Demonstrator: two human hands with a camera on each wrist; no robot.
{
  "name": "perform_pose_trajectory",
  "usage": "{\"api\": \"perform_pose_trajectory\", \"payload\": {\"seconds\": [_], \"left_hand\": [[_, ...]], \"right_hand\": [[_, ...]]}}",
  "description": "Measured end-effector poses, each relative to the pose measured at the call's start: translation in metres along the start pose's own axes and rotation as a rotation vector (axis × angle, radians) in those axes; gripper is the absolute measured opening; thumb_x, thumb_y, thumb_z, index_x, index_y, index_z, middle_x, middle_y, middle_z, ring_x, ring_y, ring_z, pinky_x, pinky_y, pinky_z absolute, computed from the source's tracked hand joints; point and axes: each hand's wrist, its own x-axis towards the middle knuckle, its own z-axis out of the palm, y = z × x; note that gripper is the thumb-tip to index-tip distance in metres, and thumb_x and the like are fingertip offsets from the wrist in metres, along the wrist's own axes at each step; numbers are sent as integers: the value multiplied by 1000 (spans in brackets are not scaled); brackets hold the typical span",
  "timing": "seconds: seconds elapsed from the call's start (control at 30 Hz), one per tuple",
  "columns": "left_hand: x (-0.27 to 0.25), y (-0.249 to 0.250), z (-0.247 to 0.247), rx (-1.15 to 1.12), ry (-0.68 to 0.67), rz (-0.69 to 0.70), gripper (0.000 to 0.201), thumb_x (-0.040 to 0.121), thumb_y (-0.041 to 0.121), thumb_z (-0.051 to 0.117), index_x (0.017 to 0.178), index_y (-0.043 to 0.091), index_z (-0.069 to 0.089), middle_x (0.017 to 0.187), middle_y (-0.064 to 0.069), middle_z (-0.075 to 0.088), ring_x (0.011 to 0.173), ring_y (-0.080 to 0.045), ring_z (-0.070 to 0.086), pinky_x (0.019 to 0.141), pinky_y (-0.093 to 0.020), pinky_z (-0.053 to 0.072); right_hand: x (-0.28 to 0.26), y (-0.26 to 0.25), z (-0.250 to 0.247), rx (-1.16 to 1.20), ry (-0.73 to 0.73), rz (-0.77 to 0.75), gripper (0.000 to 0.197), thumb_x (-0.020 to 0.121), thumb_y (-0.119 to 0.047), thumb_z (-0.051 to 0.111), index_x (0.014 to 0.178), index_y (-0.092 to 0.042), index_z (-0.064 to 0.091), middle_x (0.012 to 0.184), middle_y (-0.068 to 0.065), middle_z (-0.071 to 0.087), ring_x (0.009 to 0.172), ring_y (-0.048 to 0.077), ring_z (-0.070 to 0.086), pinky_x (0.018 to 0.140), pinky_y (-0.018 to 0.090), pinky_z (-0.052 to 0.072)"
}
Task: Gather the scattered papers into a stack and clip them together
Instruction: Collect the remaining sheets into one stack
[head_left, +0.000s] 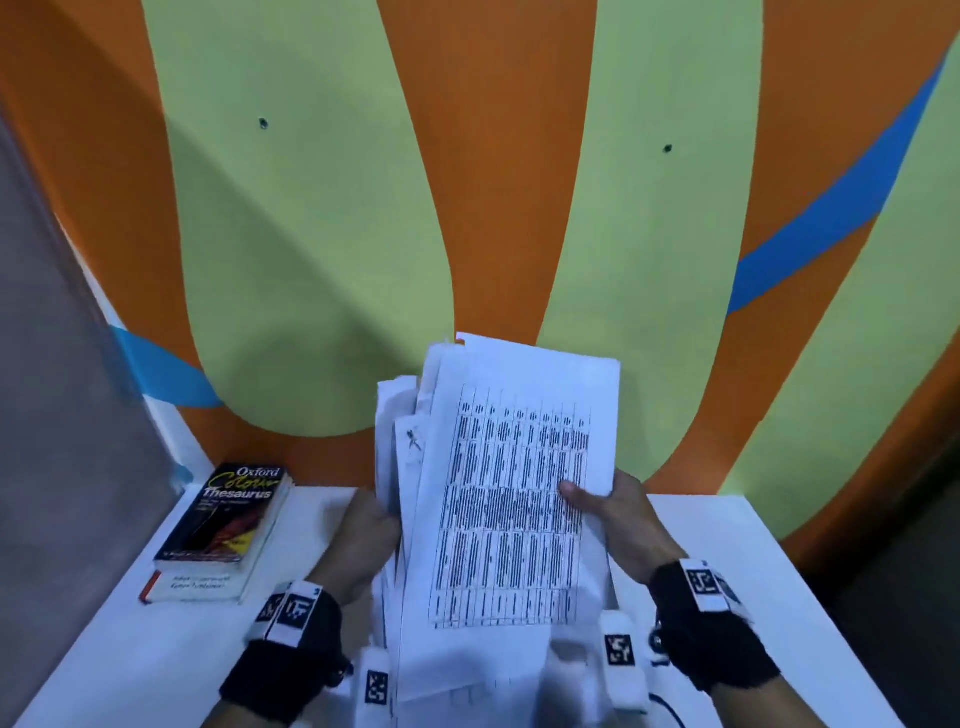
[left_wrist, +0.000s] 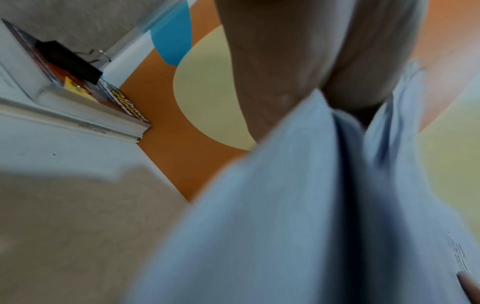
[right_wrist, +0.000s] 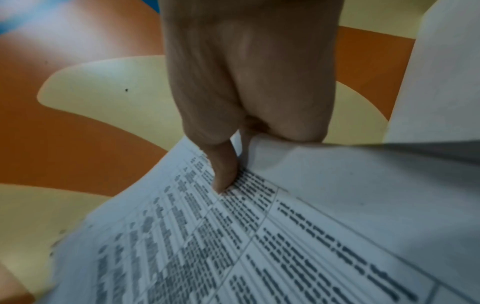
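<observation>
A loose stack of white papers stands upright over the white table, its top sheet printed with a dense table. My left hand grips the stack's left edge, where the sheets fan apart unevenly. My right hand holds the right edge, thumb pressed on the printed face. In the right wrist view the thumb lies on the printed sheet. The left wrist view shows my hand around the bluish paper edges. A black binder clip lies on the books.
Two stacked books, an Oxford thesaurus on top, lie at the table's left, close to the orange and green wall. A grey panel borders the table on the left. A cable trails near my right wrist.
</observation>
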Motion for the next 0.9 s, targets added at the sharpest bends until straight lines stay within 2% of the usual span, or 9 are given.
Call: {"api": "perform_pose_trajectory", "payload": {"seconds": [0.07, 0.2, 0.3, 0.37, 0.47, 0.6, 0.7, 0.77, 0.9], "left_hand": [[0, -1, 4, -32, -34, -104, 12, 87, 30, 67, 90, 26, 78, 98, -3, 76, 96, -25, 71, 82, -41, 58], [-1, -12, 11, -260, -18, -154, 76, 77, 77, 41, 118, 16, 64, 111, -5, 73, 108, -22, 67, 95, -43, 51], [-3, -3, 24, 46, 105, 48, 38, 72, 53, 71, 83, 17, 67, 68, 17, 73, 69, -1, 68, 59, -12, 49], [3, 4, 26, 97, 258, 90, 20, 78, 26, 74, 67, 16, 61, 49, 14, 65, 54, -2, 62, 46, -9, 40], [11, 15, 18, 99, 397, 86, 29, 79, 30, 74, 77, 7, 56, 68, -2, 62, 67, -20, 62, 51, -23, 39], [5, 7, 9, 119, 260, 100, 63, 64, 57, 80, 84, 2, 57, 73, -3, 59, 57, -20, 56, 50, -24, 43], [-2, -1, 13, 64, 239, 156, 57, 69, 30, 84, 116, 13, 57, 103, 2, 68, 94, -8, 68, 67, -12, 51], [-3, -4, 16, 40, 300, 182, 62, 69, 32, 84, 122, 18, 55, 112, 1, 69, 101, -9, 67, 78, -18, 55], [-5, 8, 22, 88, 401, 269, 81, 65, 68, 69, 122, 12, 58, 84, -29, 61, 61, -17, 64, 52, -35, 53]], "right_hand": [[0, 9, 1, 57, 88, 15, 45, 75, 1, 74, 117, -5, 58, 119, 9, 68, 109, 23, 65, 99, 39, 48], [-1, 15, 7, 43, 278, -45, 43, 70, -3, 80, 110, -6, 65, 110, 7, 72, 104, 26, 66, 101, 49, 47], [-8, 4, 19, -7, 342, -188, 54, 66, -25, 84, 115, -14, 65, 115, 0, 70, 110, 21, 64, 102, 46, 47], [-14, -9, 27, -66, 309, -293, 44, 70, -25, 82, 110, -16, 67, 108, -7, 73, 105, 13, 67, 94, 33, 51], [-23, -35, 34, -69, 195, -391, 28, 75, -1, 77, 96, -17, 69, 89, -13, 76, 83, 1, 69, 73, 14, 52], [-29, -40, 28, -57, 72, -396, 52, 72, 1, 78, 119, -6, 58, 112, 4, 72, 103, 13, 68, 85, 24, 55], [-27, -26, 23, -1, 73, -343, 59, 72, 8, 76, 123, -7, 50, 116, 9, 69, 106, 20, 67, 90, 37, 56], [-25, -18, 21, 6, 93, -344, 58, 75, 7, 74, 124, -10, 49, 120, 8, 67, 110, 20, 65, 95, 42, 53], [-25, -19, 25, -61, 107, -382, 47, 83, -12, 70, 126, -15, 53, 122, -1, 66, 114, 9, 62, 98, 29, 50]]}}
